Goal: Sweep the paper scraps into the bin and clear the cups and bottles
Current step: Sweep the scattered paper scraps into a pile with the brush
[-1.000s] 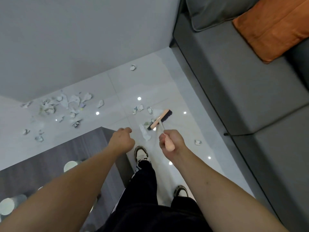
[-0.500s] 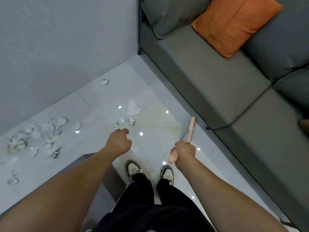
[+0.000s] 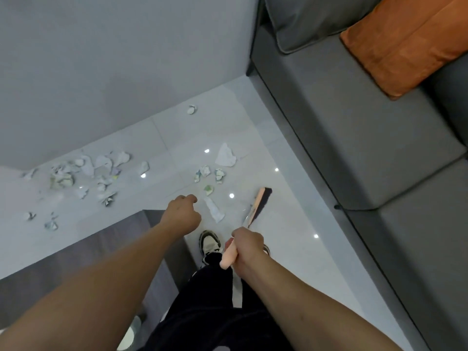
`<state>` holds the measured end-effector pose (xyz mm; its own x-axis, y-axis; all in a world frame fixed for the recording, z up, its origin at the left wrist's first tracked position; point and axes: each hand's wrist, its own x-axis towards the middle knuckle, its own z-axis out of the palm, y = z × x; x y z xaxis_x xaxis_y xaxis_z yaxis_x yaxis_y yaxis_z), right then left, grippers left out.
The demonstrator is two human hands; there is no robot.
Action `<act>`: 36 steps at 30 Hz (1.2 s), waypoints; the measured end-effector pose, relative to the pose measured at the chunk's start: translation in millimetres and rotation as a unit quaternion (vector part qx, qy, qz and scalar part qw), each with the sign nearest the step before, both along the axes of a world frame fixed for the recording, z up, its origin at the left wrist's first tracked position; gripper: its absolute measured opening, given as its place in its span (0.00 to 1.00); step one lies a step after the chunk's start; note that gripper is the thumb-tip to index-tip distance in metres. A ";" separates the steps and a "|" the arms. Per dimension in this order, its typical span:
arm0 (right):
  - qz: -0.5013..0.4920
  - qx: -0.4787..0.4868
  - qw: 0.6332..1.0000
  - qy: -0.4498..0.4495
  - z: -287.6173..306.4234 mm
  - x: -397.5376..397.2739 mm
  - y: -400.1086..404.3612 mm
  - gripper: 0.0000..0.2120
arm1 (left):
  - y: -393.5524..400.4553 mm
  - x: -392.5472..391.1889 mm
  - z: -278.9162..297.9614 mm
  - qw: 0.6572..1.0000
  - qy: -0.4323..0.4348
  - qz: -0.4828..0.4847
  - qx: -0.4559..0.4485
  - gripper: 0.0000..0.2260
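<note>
1. The right hand (image 3: 247,252) grips the pink handle of a broom (image 3: 258,206), fingers curled round it low in the view, at about 5 o'clock from centre.
2. The broom runs up and to the right from that hand; its head, pink on top with dark bristles, sits near the floor (image 3: 291,224) towards 1 o'clock of the hand, near the sofa (image 3: 354,148) base.
3. The left hand (image 3: 183,215) is curled into a loose fist and holds nothing, hanging over the corner of the worktop (image 3: 76,269).
4. Paper scraps (image 3: 101,171) lie in a scattered heap along the foot of the wall (image 3: 114,59), at 10 o'clock from the left hand.
5. A smaller cluster (image 3: 210,172) lies at 12 o'clock from the left hand, with a larger white sheet (image 3: 226,156) just beyond it.
6. A long strip (image 3: 214,209) lies between the two hands, just left of the broom head.
7. One crumpled scrap (image 3: 192,109) sits alone close to the wall, near the corner where the sofa begins.
8. A few stray bits (image 3: 50,225) lie at the far left, at 9 o'clock.
9. A shoe (image 3: 209,243) stands on the floor just left of the right hand.
10. An orange cushion (image 3: 405,39) rests on the sofa at 1 o'clock, beside a grey cushion (image 3: 309,19).
11. A pale cup (image 3: 126,338), partly hidden by the left arm, shows at the bottom edge.
</note>
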<state>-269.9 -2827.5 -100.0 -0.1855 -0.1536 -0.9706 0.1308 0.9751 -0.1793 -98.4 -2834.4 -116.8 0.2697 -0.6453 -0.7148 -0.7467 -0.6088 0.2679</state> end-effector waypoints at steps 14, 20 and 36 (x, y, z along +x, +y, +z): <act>0.102 -0.011 0.980 -0.173 16.8 114.6 -46.4 0.01 | 49.4 92.9 -2.7 0.994 -0.028 0.102 0.003 0.21; 0.168 -0.049 0.973 -0.147 31.4 146.6 -73.3 0.02 | 36.0 123.1 -1.3 0.990 -0.001 0.143 -0.012 0.22; 0.266 -0.062 0.960 -0.069 11.4 131.3 -211.7 0.04 | -55.5 120.5 6.6 0.965 -0.008 0.261 -0.002 0.25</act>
<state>-138.5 -3039.1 -88.6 0.0797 -0.3073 -0.9483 -0.3482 0.8828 -0.3154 22.2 -2889.9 -110.2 0.5702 -0.4213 -0.7052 -0.3425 -0.9022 0.2621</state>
